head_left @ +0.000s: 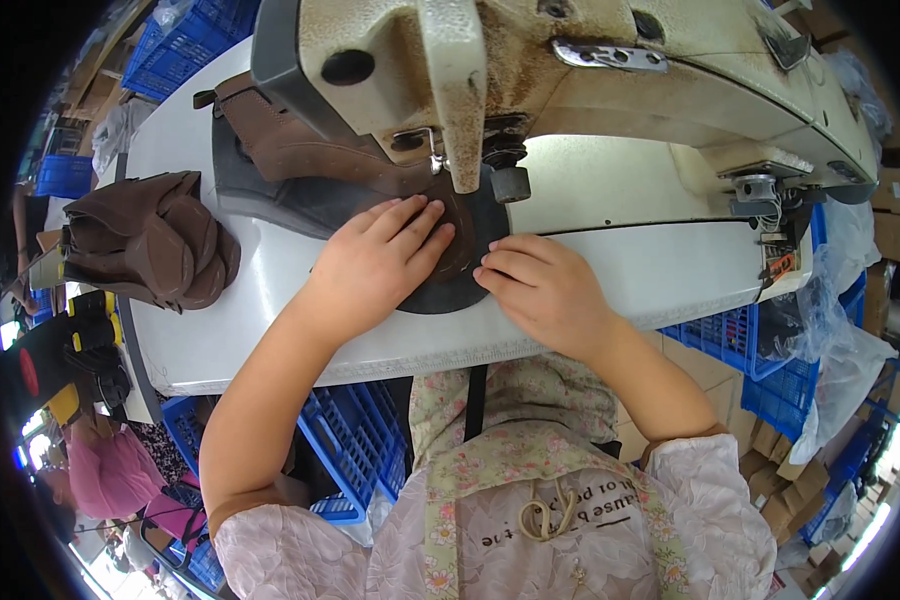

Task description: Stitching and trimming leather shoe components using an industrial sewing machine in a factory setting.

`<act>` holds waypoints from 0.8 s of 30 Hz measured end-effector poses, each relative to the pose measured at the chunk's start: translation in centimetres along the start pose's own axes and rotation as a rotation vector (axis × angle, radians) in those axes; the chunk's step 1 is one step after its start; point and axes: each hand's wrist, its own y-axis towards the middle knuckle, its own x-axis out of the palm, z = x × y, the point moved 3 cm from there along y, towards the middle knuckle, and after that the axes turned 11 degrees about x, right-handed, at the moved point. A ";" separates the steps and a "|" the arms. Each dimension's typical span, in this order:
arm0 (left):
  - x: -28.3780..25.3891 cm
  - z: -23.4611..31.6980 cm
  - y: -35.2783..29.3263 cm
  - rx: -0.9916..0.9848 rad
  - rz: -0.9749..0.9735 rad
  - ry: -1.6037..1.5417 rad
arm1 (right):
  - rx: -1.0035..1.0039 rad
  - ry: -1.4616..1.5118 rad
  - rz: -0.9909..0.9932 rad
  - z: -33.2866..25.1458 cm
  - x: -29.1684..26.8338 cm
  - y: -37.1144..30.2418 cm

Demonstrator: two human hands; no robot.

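Note:
A brown shoe upper lies over a dark grey flat piece on the white sewing table, running under the head of an industrial sewing machine. My left hand rests flat on the brown upper, its fingers stretched toward the presser area and slightly apart. Just right of it, my right hand touches the dark piece's rounded edge with its fingertips, fingers loosely bent and apart. The machine head hides the needle and the stitching point. A stack of brown shoe uppers sits at the table's left.
The machine arm reaches right over the white table. Blue crates stand below its front edge, and another blue crate is at the right with clear plastic. A person in pink sits at the far left. Cardboard boxes lie at the right.

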 end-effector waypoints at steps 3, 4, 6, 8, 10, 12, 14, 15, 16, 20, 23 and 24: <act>0.1 -0.2 -0.3 -0.006 0.018 -0.019 | -0.002 -0.008 -0.001 -0.3 0.1 0.1; 0.2 -0.2 -0.3 -0.009 0.020 -0.020 | -0.002 -0.012 0.000 -0.4 0.1 0.1; 0.2 -0.4 -0.4 0.001 0.049 -0.041 | -0.004 -0.017 0.000 -0.6 0.2 0.2; 0.2 -0.5 -0.6 -0.006 0.053 -0.053 | -0.008 -0.043 0.021 -0.6 0.5 0.1; 0.3 -0.8 -0.8 -0.014 0.057 -0.067 | -0.011 -0.042 0.011 -0.9 0.7 0.3; 0.2 -1.1 -1.1 -0.014 0.043 -0.064 | -0.014 -0.042 0.001 -1.2 0.9 0.4; 0.3 -1.4 -1.1 -0.013 0.053 -0.062 | -0.025 -0.063 0.030 -1.5 1.1 0.6; 0.3 -1.6 -1.1 -0.009 0.061 -0.060 | -0.026 -0.063 0.028 -1.6 1.2 0.7; 0.3 -1.8 -1.2 -0.011 0.062 -0.060 | -0.023 -0.074 0.033 -1.7 1.3 0.9; 0.1 -2.5 -1.2 -0.008 0.051 -0.066 | 0.000 -0.088 0.037 -1.9 1.6 1.4; 0.0 -3.1 -1.1 -0.004 0.043 -0.064 | -0.004 -0.071 0.027 -1.8 2.0 1.8; 0.0 -3.2 -1.1 -0.002 0.038 -0.057 | -0.002 -0.071 0.028 -1.9 1.9 2.0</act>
